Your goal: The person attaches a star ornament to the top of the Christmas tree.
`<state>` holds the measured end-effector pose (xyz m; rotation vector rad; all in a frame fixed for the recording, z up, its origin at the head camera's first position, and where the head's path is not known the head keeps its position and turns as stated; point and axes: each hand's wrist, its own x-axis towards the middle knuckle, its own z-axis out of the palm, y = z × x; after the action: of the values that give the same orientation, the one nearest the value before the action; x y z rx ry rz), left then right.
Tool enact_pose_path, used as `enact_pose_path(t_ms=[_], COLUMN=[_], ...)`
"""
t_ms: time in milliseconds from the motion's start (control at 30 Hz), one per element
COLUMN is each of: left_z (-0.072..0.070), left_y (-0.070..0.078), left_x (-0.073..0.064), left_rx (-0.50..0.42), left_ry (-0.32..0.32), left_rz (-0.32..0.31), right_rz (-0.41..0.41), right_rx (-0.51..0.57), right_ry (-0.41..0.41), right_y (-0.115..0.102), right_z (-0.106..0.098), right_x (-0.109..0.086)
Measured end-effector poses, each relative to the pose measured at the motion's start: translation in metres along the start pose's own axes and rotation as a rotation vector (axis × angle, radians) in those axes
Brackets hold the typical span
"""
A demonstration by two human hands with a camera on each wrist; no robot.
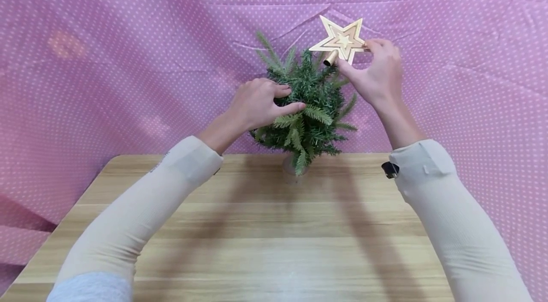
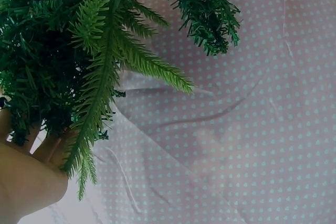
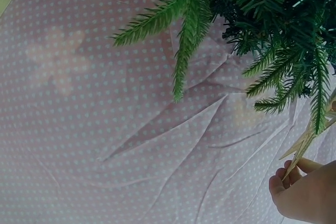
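Observation:
A small artificial Christmas tree (image 1: pixel 314 88) stands at the table's far edge, its base partly visible. My right hand (image 1: pixel 381 71) pinches a gold star tree topper (image 1: pixel 344 39) by its right side and lower edge. The topper's short tube points down and left, close to the upper branches. On the tree's left side, my left hand (image 1: pixel 259 104) grips among the branches, thumb on the near side and fingertips partly hidden by needles. The left wrist view shows fingers (image 2: pixel 50 148) reaching in behind a light green sprig (image 2: pixel 100 87).
The wooden table (image 1: pixel 274 245) spreads in front of the tree. A pink dotted cloth (image 1: pixel 150 54) hangs behind and at both sides. A dark strap piece (image 1: pixel 390 170) shows at the right sleeve's cuff.

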<state>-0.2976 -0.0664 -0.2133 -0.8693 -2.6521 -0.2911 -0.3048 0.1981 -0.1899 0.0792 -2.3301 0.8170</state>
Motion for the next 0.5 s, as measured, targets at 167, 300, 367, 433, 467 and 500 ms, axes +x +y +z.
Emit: enact_pose_path(t_ms=[167, 300, 367, 433, 467, 500], left_z=[-0.0012, -0.0015, -0.0013, -0.0011, -0.001, -0.0009], left_y=[0.0011, 0.0015, 0.0014, 0.0013, 0.0012, 0.0013], left_x=[-0.0005, -0.001, -0.0011, -0.001, -0.0011, -0.0014], left_rx=[0.007, 0.009, 0.01, 0.009, 0.006, 0.005], left_ry=[-0.006, -0.004, -0.002, 0.001, 0.0, -0.002], left_rz=[-0.011, -0.008, -0.004, -0.002, -0.002, -0.003], right_rz=[0.002, 0.002, 0.001, 0.0, 0.002, 0.002], right_rx=[0.004, -0.004, -0.005, -0.009, -0.011, -0.013], right_ry=[0.011, 0.015, 0.02, 0.022, 0.019, 0.017], right_y=[-0.0038, -0.0069, -0.0081, -0.0091, -0.0096, -0.0101], right_z=[0.0006, 0.0008, 0.0011, 0.0015, 0.0019, 0.0023], right_x=[0.0021, 0.0037, 0.0045, 0.0053, 0.0056, 0.0059])
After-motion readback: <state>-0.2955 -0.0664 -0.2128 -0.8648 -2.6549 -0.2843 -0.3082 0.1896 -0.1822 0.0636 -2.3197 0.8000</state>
